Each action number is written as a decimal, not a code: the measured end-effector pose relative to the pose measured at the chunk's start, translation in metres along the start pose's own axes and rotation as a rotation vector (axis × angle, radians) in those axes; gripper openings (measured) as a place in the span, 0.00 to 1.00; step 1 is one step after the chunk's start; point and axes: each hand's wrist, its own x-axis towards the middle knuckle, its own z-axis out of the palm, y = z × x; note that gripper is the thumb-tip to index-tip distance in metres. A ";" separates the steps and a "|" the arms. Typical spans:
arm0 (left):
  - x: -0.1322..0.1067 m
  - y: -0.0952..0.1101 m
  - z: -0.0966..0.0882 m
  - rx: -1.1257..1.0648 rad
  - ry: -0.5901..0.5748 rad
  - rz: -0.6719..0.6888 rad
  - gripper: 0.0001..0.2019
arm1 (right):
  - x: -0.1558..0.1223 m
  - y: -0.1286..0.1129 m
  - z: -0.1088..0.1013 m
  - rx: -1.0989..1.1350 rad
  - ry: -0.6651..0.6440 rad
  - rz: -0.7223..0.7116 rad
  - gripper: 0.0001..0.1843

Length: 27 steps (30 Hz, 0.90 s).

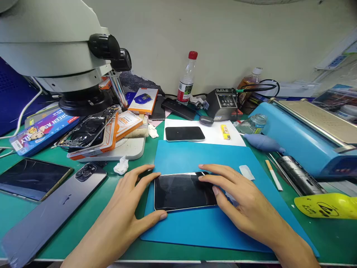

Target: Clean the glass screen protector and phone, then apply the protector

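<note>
A smartphone (184, 191) with a black, glossy screen lies face up on the blue mat (195, 229). My left hand (134, 201) is around its left end, index finger at the upper corner and thumb by the lower one. Over the right end, my right hand (240, 197) has its index fingertip and thumb on the screen, with another finger stretched past the top edge. Something clear and shiny shows under the right palm, too hidden to name. A small white paper piece (247, 172) lies on the mat beside that hand.
Behind the mat lie another phone (185, 133) and a yellow lighter (225, 132) on white paper. A microscope (69, 56) overhangs the left, above stacked boxes. A purple phone (55, 212) rests at left. The right side has an air blower (263, 142), a cigarette (273, 175) and a blue machine (301, 141).
</note>
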 end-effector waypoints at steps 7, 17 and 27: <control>-0.001 -0.001 0.005 0.015 0.031 0.021 0.33 | 0.002 -0.002 0.002 -0.062 -0.026 -0.052 0.20; -0.003 0.003 0.002 -0.002 0.012 -0.016 0.32 | 0.000 -0.002 0.007 -0.124 -0.083 -0.064 0.21; -0.001 0.004 0.003 -0.010 0.022 -0.004 0.33 | 0.001 -0.002 0.010 -0.215 -0.085 -0.159 0.28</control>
